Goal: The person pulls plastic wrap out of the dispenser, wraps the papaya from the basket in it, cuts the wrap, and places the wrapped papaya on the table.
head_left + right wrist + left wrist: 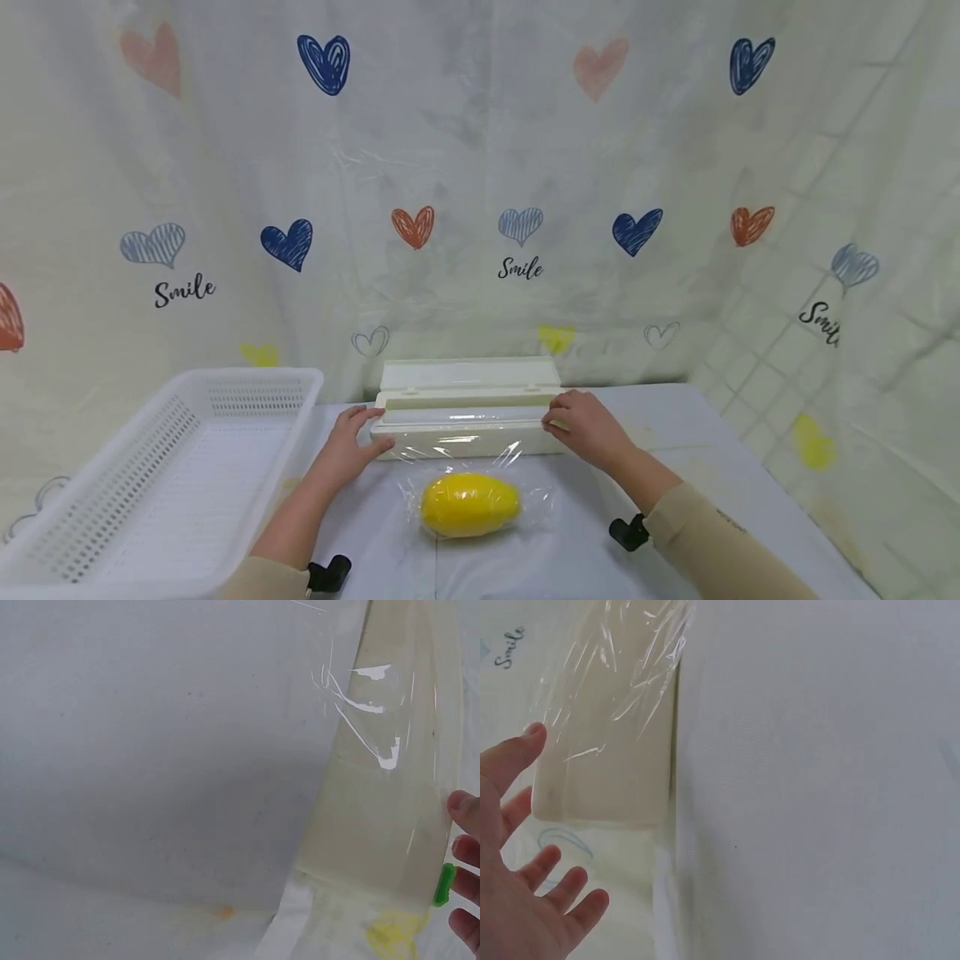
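Note:
A cream cling film dispenser (468, 442) lies across the table, its lid (471, 372) raised and a film roll (465, 414) inside. Clear cling film (367, 712) runs over its front wall toward a yellow oval fruit (470, 504), which lies under or within the film. My left hand (354, 446) is at the dispenser's left end, thumb and fingers spread. My right hand (585, 427) is at the right end with fingers bent, thumb near the front edge. In the right wrist view, a green slider (445, 885) touches its fingertips, which stand apart from the thumb.
On the left stands a white plastic basket (258, 500) with slotted walls. A white cloth (637, 567) covers the table. Behind hangs a curtain (465, 150) printed with hearts, close to the raised lid, and it continues along the right side.

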Demonstrator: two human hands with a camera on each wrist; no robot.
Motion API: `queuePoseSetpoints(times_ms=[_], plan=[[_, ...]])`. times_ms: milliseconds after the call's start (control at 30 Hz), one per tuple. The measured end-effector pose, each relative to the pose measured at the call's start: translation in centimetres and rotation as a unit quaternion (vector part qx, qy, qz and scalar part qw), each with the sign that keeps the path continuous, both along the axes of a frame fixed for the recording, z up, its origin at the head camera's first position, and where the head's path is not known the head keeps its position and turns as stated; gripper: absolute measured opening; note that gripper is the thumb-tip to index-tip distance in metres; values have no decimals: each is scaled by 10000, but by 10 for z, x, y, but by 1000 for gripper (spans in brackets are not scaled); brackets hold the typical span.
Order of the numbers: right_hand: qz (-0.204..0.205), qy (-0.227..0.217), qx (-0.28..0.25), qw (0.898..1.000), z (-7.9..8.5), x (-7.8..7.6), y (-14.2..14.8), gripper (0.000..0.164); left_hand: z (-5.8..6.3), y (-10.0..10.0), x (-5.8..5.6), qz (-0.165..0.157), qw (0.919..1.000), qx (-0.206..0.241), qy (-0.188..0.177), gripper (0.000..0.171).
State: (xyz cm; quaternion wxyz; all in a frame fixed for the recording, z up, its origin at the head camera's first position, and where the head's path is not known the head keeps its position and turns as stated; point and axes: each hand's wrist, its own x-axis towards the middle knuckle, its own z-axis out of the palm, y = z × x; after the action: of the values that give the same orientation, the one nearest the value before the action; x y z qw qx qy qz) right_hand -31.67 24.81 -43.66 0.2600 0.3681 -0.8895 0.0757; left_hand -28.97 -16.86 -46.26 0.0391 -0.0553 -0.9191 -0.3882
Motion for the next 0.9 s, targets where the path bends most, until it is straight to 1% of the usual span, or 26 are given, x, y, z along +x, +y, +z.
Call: queuePoseSetpoints(times_ms=[133,200,333,433,533,700,900], plan=[[64,228,50,9997,-1,4,-1,14,3,4,8,102,9999,20,125,41],[51,236,53,9997,0,7,-1,14,4,6,12,107,9997,27,202,30],[67,168,78,9998,3,15,0,14,5,6,19,15,9988,-64,493,13],[184,136,134,9996,7,23,0,14,4,5,23,-88,9973,-137,719,5],[259,107,231,9993,11,31,1,16,5,4,29,-216,9969,-81,746,6],[233,-22,324,9992,18,46,3,18,8,5,42,-372,9977,183,545,10],[271,-207,108,9994,22,62,9,18,11,7,59,-467,9963,421,585,9]])
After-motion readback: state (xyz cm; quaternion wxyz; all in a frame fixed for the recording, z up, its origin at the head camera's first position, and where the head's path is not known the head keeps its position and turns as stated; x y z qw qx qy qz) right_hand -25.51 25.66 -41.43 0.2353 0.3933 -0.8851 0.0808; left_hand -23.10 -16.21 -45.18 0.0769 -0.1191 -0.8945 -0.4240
